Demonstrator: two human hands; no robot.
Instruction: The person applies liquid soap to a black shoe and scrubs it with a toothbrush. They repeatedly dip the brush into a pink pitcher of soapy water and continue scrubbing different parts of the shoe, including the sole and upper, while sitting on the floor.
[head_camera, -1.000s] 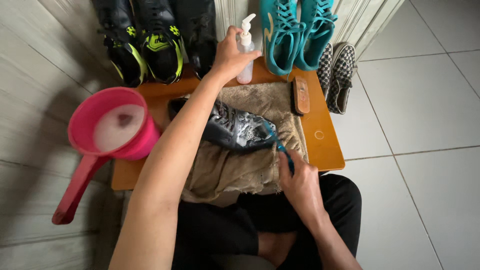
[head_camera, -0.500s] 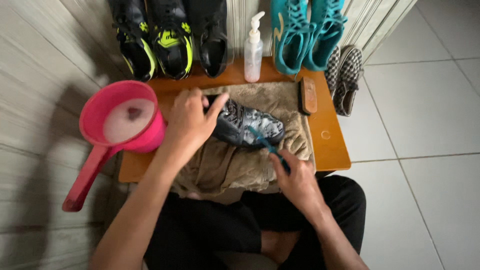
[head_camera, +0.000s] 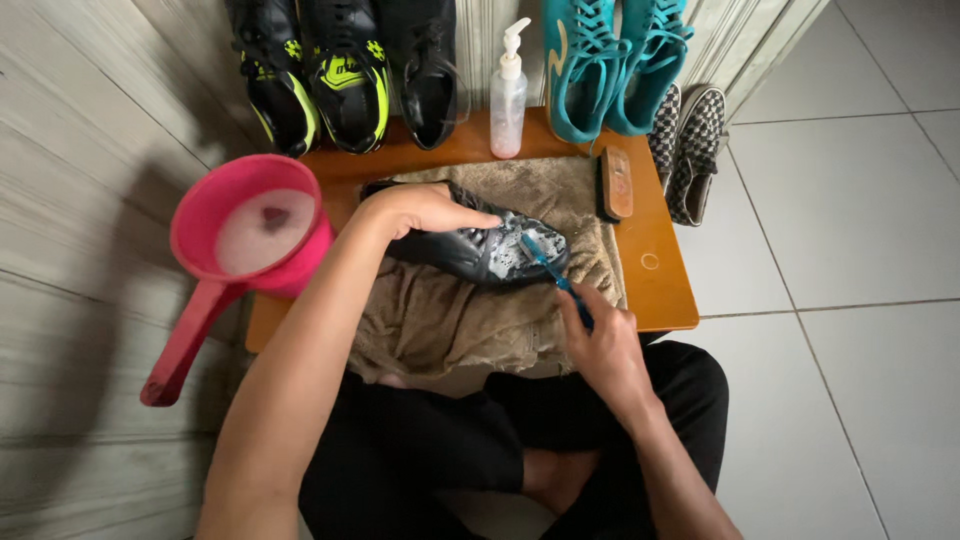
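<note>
On a low wooden table (head_camera: 660, 290) set against a pale wall, a brown towel (head_camera: 450, 320) lies spread, and a black shoe (head_camera: 480, 250) rests on it, flecked with foam. The left hand (head_camera: 410, 210) curls over the shoe's heel end, fingers closed on it. The right hand (head_camera: 600, 340) grips a blue toothbrush (head_camera: 550, 270), bristles on the toe. A pink dipper (head_camera: 250, 235) of suds sits at the table's left edge. Large pale tiles cover the floor (head_camera: 850, 230).

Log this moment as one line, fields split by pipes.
left hand steadies black shoe on brown towel | right hand holds blue toothbrush, bristles on soapy toe | pink dipper of suds at left
</note>
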